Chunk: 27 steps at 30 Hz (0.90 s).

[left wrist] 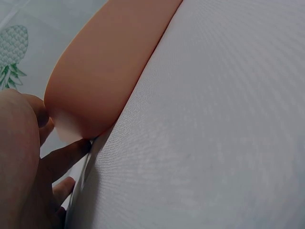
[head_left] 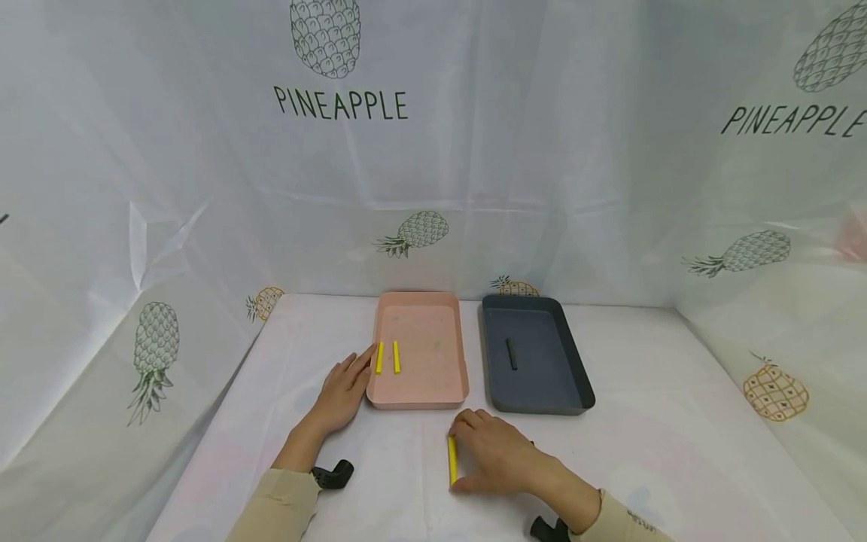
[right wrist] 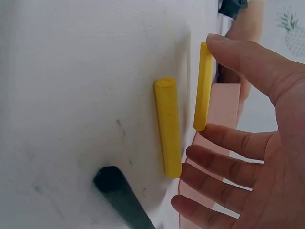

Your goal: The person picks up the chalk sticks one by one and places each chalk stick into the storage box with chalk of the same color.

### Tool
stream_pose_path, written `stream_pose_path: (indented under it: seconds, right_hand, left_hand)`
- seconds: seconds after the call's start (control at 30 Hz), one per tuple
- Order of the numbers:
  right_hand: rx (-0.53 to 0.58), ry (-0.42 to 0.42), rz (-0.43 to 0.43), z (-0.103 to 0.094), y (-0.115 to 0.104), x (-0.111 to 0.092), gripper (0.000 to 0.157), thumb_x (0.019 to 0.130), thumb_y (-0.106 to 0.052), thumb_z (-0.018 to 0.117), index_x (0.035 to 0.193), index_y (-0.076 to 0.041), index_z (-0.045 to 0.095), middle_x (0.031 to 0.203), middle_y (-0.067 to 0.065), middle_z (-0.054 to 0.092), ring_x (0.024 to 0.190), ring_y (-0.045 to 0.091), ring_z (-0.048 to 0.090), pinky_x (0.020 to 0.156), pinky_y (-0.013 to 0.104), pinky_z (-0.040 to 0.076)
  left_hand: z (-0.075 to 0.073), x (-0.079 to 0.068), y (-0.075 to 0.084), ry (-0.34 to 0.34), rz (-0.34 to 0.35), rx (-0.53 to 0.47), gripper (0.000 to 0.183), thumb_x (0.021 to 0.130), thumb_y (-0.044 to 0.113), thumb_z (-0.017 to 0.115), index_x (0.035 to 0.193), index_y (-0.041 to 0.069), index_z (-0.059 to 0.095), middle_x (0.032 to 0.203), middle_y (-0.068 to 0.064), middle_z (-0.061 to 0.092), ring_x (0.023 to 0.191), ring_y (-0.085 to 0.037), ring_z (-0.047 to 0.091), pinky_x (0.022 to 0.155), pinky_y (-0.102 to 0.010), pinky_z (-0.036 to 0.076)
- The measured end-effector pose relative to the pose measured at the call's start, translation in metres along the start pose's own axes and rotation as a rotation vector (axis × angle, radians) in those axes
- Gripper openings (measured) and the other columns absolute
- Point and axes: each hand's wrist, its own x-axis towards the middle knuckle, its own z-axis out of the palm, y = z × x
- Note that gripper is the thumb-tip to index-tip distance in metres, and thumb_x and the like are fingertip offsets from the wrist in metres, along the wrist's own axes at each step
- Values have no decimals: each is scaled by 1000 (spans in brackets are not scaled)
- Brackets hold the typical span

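My right hand [head_left: 497, 455] pinches a yellow chalk-like stick [right wrist: 203, 88] by its two ends, between thumb and forefinger. Just off the white table, it stays apart from a second yellow stick [right wrist: 167, 129] and a dark green stick [right wrist: 123, 195] lying there; the hand mostly hides these two in the head view. With fingers stretched out, my left hand [head_left: 344, 391] touches the left side of the pink tray [head_left: 420, 402]. Inside that tray lie two yellow sticks [head_left: 396, 357]. One dark stick [head_left: 511, 354] lies in the dark grey tray [head_left: 542, 406].
The two trays stand side by side towards the back of the white-covered table [head_left: 393, 467]. Behind them hangs a pale pineapple-print curtain [head_left: 542, 150], which also encloses both sides. A black strap piece [head_left: 333, 475] sits at my left wrist.
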Motion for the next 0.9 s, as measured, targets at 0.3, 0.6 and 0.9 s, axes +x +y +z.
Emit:
stream_pose_path:
  seconds: [0.3,0.6,0.9]
  right_hand:
    - [2,36,-31,-5,3,4,68,80,-61,82,130,-19,63,136,-4,58,121,16,58,102,40,55]
    - [46,34,-14,-17,1,9,71,81,-60,82,134,-19,62,140,-1,59,125,19,58,106,45,54]
    - [59,48,-8,-28,-1,13,73,80,-60,83,136,-19,62,138,-2,60,122,18,59,100,46,56]
  left_hand:
    - [1,2,-2,8,25,-2,51,114,38,33,164,37,27,169,-7,35,161,-39,16,130,-62,1]
    - [0,1,0,7,22,-8,51,114,38,33,164,36,28,169,-7,34,161,-38,15,129,-63,2]
    - [1,1,-1,16,27,-21,51,114,38,33,164,37,28,169,-7,35,161,-39,16,129,-64,4]
